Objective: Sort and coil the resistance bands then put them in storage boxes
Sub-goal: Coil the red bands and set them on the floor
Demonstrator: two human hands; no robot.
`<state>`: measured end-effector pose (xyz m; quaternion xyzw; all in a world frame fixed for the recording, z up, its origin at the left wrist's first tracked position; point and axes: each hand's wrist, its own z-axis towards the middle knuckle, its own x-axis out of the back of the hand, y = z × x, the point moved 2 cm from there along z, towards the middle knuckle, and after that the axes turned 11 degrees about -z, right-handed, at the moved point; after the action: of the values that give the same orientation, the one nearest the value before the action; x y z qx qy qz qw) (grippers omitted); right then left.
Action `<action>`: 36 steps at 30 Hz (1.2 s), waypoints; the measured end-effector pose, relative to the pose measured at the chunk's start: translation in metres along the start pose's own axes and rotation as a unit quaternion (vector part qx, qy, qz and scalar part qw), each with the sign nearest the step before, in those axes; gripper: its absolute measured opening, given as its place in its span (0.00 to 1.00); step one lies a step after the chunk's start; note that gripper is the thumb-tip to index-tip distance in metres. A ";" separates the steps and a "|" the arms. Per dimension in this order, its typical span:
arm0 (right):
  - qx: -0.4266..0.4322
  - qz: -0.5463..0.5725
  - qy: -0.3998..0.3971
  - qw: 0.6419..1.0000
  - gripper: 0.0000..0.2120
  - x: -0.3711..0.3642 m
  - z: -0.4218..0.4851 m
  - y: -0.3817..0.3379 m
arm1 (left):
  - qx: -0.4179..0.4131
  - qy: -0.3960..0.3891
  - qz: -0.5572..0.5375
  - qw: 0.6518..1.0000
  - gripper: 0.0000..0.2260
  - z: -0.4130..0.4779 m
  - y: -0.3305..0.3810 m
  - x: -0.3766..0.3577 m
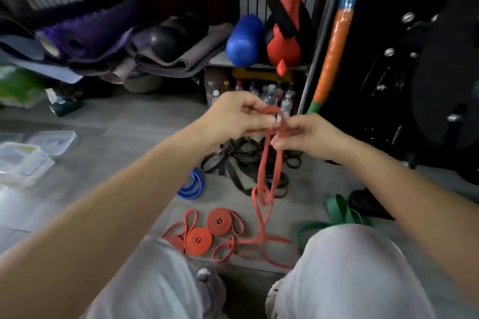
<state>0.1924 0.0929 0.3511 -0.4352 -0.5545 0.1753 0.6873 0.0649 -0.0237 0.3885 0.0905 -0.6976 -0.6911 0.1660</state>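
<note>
A long red resistance band (264, 171) hangs from both hands down to the floor between my knees. My left hand (233, 115) pinches its top loop, and my right hand (303, 134) grips the band just beside it. On the floor lie three coiled red bands (198, 239). A coiled blue band (193, 185) lies further out, next to a tangle of black bands (246, 160). A green band (337, 212) lies by my right knee. Clear plastic storage boxes (23, 160) stand at the left.
Rolled yoga mats (85, 36) and a black ball are piled at the back left. A shelf holds a blue roller (245, 40), red gear and bottles below. Black gym equipment (427, 85) stands at the right. My knees in white trousers fill the bottom.
</note>
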 end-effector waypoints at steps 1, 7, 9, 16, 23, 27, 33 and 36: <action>0.013 -0.009 0.008 1.000 0.12 0.002 -0.004 -0.015 | -0.013 0.016 -0.015 1.000 0.06 -0.006 0.011 -0.002; -0.005 0.111 0.105 0.988 0.07 -0.020 -0.031 -0.038 | -0.036 0.074 -0.118 0.990 0.05 -0.035 0.023 -0.005; -0.030 0.158 0.110 0.981 0.05 -0.034 -0.043 -0.029 | 0.000 0.075 -0.122 0.990 0.05 -0.044 0.004 -0.006; -0.045 0.054 0.099 0.993 0.11 -0.043 -0.041 -0.018 | 0.082 0.120 -0.271 0.951 0.04 -0.059 -0.045 0.006; 0.000 0.070 0.146 0.987 0.12 -0.051 -0.031 -0.023 | 0.056 0.089 -0.303 0.947 0.11 -0.050 -0.048 0.002; -0.013 -0.049 0.171 0.984 0.13 -0.044 -0.032 -0.015 | 0.075 0.094 -0.318 0.941 0.11 -0.045 -0.053 0.001; 0.004 -0.281 0.124 0.951 0.08 -0.050 -0.040 -0.004 | -0.043 0.097 0.210 0.972 0.17 -0.048 -0.062 -0.005; 0.014 -0.329 0.055 0.943 0.10 -0.059 -0.040 -0.003 | -0.129 0.004 0.416 0.900 0.23 -0.056 -0.072 -0.019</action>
<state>0.2096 0.0323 0.3172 -0.2275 -0.6256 -0.0770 0.7423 0.0950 -0.0708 0.3148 -0.2269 -0.5762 -0.6427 0.4511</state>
